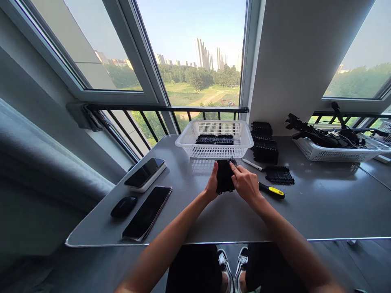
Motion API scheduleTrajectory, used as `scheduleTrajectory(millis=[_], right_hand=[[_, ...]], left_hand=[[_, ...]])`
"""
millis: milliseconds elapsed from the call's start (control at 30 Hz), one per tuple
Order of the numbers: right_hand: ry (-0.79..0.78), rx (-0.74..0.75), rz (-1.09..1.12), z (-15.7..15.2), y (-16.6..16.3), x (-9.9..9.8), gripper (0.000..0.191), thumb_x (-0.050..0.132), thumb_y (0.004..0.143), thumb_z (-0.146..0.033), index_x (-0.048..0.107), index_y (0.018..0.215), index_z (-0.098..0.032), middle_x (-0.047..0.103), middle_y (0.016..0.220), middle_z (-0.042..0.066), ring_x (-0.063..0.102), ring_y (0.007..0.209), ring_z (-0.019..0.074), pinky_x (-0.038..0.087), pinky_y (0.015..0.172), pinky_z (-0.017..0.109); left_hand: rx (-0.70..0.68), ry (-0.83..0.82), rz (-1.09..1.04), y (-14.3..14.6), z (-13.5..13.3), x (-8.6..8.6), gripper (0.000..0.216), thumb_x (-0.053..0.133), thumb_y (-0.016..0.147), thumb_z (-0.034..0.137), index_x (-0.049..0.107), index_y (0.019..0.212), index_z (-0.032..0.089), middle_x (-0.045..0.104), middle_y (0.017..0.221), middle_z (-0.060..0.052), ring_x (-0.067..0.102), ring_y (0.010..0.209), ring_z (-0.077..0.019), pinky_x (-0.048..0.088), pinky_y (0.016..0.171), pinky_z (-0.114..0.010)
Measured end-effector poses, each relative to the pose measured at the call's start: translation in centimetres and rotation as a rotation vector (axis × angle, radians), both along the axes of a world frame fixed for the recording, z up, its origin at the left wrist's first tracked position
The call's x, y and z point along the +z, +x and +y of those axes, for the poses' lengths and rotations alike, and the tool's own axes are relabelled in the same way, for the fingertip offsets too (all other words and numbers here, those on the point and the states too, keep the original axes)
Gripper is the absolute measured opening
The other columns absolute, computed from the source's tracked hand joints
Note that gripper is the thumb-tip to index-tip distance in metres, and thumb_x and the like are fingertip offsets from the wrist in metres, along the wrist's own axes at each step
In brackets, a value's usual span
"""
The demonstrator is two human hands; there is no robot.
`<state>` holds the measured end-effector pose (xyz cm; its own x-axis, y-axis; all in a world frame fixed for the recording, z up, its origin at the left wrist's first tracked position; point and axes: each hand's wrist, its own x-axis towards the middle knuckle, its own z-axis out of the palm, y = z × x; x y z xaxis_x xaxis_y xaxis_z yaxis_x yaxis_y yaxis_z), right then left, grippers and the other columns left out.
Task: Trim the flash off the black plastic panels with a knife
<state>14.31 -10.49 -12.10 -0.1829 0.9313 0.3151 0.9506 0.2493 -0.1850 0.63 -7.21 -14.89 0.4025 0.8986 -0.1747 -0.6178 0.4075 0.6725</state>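
A flat black plastic panel (225,177) with a jagged edge is held upright just above the table. My left hand (212,183) grips its left side, thumb toward the upper edge and the other fingers hidden behind it. At the panel's upper right, my right hand (246,181) presses an index finger against the corner, with its other fingers curled at the right side. A tool with a black and yellow handle (273,191) lies beside my right hand, its far end hidden. Nearby rest a similar black panel (279,175) and a white pen (252,165).
Behind my hands stands a white basket (214,152) holding black panels (215,139). Stacked black panels (264,149) sit right of it. Another white basket (332,154) holds black parts and cables. At left lie phones (148,213) and a black mouse (124,206).
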Motion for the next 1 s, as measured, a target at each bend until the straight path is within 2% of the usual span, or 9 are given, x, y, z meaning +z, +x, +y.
scheduleTrajectory(millis=[167,367,600,800,1000], right_hand=[[-0.088,-0.094,-0.035,-0.5,-1.0,0.5,0.054,0.033,0.097,-0.027,0.031,0.150,-0.024,0.065,0.112,0.011,0.066,0.086,0.0207,0.046,0.068,0.027],[-0.143,-0.111,0.006,-0.8,-1.6,0.1,0.059,0.036,0.095,-0.025,0.023,0.153,-0.025,0.069,0.107,0.010,0.068,0.080,0.0204,0.045,0.066,0.027],[-0.190,-0.060,0.059,-0.9,-2.0,-0.3,0.055,0.040,0.093,-0.026,0.036,0.148,-0.028,0.072,0.099,0.007,0.068,0.086,0.0208,0.044,0.071,0.027],[-0.181,-0.042,0.101,-0.9,-1.7,-0.1,0.049,0.038,0.093,-0.024,0.048,0.141,-0.030,0.072,0.102,0.005,0.067,0.090,0.0206,0.044,0.073,0.027],[-0.209,-0.041,0.063,-1.3,-1.8,0.1,0.052,0.037,0.094,-0.026,0.039,0.146,-0.029,0.072,0.100,0.005,0.067,0.090,0.0196,0.043,0.073,0.027]], left_hand=[[0.035,0.004,-0.011,0.3,-0.1,-0.1,0.061,0.040,0.091,0.060,0.060,0.127,0.015,0.072,0.110,-0.012,0.067,0.104,-0.0281,0.051,0.093,-0.039],[0.071,0.013,0.005,0.9,-0.4,0.0,0.066,0.033,0.092,0.062,0.065,0.120,0.011,0.072,0.108,-0.014,0.066,0.104,-0.0286,0.049,0.095,-0.039],[0.217,0.030,-0.050,0.8,0.1,0.0,0.066,0.035,0.091,0.063,0.064,0.120,0.012,0.073,0.103,-0.012,0.068,0.098,-0.0249,0.050,0.092,-0.034],[0.215,0.051,-0.049,0.4,0.3,0.3,0.067,0.031,0.092,0.063,0.065,0.119,0.011,0.074,0.094,-0.010,0.069,0.093,-0.0236,0.051,0.088,-0.033],[0.240,0.056,-0.028,0.4,0.2,0.4,0.065,0.036,0.091,0.063,0.067,0.116,0.012,0.074,0.094,-0.010,0.069,0.083,-0.0199,0.053,0.080,-0.029]])
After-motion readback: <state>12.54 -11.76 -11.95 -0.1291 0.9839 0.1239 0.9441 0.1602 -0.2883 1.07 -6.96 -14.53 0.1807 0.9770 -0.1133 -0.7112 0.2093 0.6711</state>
